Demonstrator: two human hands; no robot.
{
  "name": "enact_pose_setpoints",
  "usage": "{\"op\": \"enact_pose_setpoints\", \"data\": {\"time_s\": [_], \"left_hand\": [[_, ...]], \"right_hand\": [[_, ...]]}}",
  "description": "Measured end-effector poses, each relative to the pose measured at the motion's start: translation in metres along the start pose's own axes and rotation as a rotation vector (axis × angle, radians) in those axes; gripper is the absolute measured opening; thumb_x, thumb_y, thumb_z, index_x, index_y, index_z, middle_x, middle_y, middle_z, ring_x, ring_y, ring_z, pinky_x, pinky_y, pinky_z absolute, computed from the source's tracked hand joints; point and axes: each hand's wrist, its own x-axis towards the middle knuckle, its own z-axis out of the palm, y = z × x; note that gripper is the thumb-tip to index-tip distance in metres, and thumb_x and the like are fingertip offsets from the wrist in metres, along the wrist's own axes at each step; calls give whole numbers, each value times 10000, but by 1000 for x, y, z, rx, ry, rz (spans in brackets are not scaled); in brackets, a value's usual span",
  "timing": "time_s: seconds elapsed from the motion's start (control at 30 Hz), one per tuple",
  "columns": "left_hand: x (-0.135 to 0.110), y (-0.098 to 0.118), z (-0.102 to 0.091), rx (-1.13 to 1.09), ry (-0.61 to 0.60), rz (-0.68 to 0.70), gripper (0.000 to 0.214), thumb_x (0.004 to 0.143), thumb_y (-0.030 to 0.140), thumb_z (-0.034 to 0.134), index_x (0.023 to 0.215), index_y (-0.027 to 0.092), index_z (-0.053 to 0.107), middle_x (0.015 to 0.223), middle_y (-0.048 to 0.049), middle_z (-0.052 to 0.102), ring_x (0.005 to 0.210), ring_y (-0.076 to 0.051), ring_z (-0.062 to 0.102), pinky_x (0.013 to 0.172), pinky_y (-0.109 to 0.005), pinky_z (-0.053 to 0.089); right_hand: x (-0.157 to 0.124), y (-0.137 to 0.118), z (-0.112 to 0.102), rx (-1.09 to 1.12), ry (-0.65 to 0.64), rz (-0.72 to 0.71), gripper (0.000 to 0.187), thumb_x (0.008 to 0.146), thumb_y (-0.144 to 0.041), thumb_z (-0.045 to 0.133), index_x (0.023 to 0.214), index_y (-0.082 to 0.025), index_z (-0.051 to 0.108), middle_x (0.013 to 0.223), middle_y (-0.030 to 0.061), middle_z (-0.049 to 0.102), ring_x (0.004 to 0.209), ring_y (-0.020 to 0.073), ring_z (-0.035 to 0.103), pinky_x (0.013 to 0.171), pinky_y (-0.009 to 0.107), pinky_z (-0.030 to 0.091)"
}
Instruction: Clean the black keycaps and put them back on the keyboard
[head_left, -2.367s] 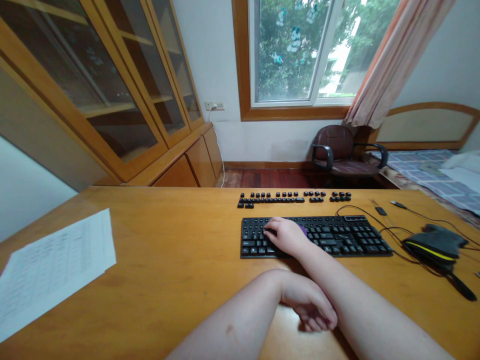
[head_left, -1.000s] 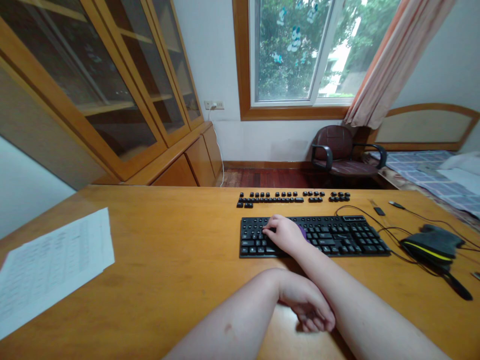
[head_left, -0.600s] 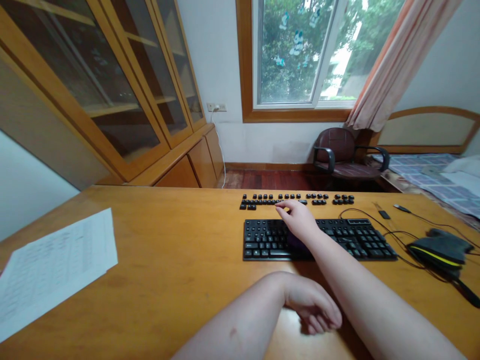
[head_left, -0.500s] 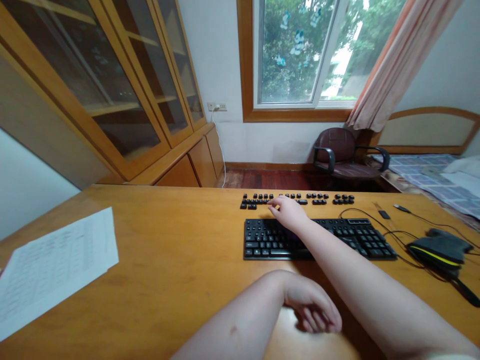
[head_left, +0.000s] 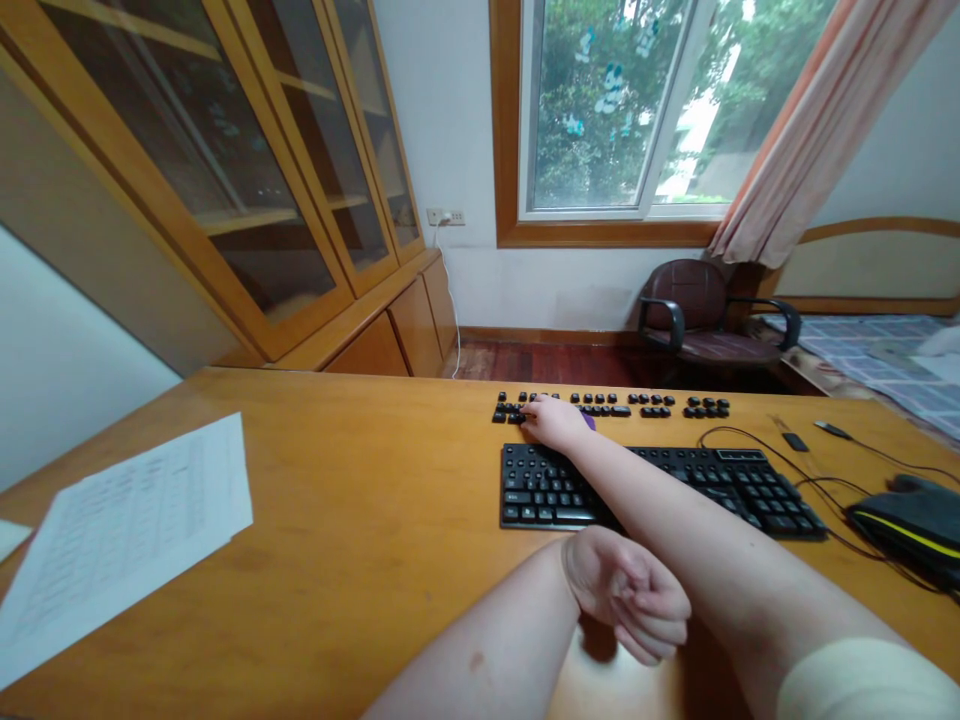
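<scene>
Reaching across the black keyboard (head_left: 547, 487), my right hand (head_left: 556, 424) has its fingertips down at the left part of the rows of loose black keycaps (head_left: 620, 411) beyond it. The fingers look pinched on a keycap there, though they cover most of it. A purple thing (head_left: 590, 422) pokes out beside that hand, mostly hidden. Nearer to me, my left hand (head_left: 630, 597) is turned up with curled fingers, below the keyboard and against my right forearm. Whatever lies inside its closed fingers, if anything, is hidden.
Printed sheets (head_left: 142, 525) lie on the wooden desk (head_left: 337, 560) at left. At right are a black pouch with a yellow stripe (head_left: 911, 525), cables, a USB plug (head_left: 832, 430) and a small black piece (head_left: 795, 441). An armchair (head_left: 686, 310) stands beyond the desk.
My right hand has shifted left and down onto the keycaps, its fingers closer together. My left hand has rolled palm-up with fingers curled tighter. The whole view has shifted slightly.
</scene>
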Motion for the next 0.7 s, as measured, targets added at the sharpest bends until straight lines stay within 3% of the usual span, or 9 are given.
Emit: {"op": "enact_pose_setpoints", "data": {"time_s": [0.23, 0.33, 0.43, 0.53, 0.7], "left_hand": [[-1, -5, -9, -119, 84, 138, 381, 399, 376, 616, 445, 213, 275, 368, 50, 189, 326, -66, 183, 347, -263, 86], [-3, -5, -10, -210, 193, 330, 462, 447, 452, 612, 462, 212, 218, 398, 75, 120, 352, -54, 135, 376, -247, 79], [-6, -3, -6, -275, 331, 612, 485, 565, 506, 571, 487, 200, 202, 441, 75, 104, 387, -62, 137, 417, -242, 109], [-7, -2, -1, -309, 392, 840, 487, 642, 495, 559, 501, 184, 212, 471, 66, 125, 419, -69, 164, 456, -241, 152], [-2, 1, 4, -311, 412, 931, 383, 655, 493, 618, 596, 173, 417, 546, 52, 264, 484, -80, 278, 510, -244, 232]], "right_hand": [[5, 0, 8, 41, 3, -6, 229, 756, -297, 563, 943, -234, 681, 1006, 54, 638, 918, 191, 592, 789, 257, 428], [1, -1, 3, 72, 22, -1, 191, 719, -259, 592, 879, -216, 687, 951, 48, 653, 859, 180, 604, 746, 245, 435], [-9, 7, -10, 103, 73, 24, 178, 712, -251, 598, 867, -205, 672, 924, 47, 657, 842, 177, 602, 727, 246, 436], [-33, 22, -29, 157, 175, 84, 209, 738, -288, 580, 918, -198, 637, 936, 45, 652, 850, 174, 593, 738, 265, 438], [-101, 37, -60, 551, 385, 181, 217, 653, -335, 661, 809, -186, 637, 808, 22, 658, 701, 155, 596, 662, 274, 457]]}}
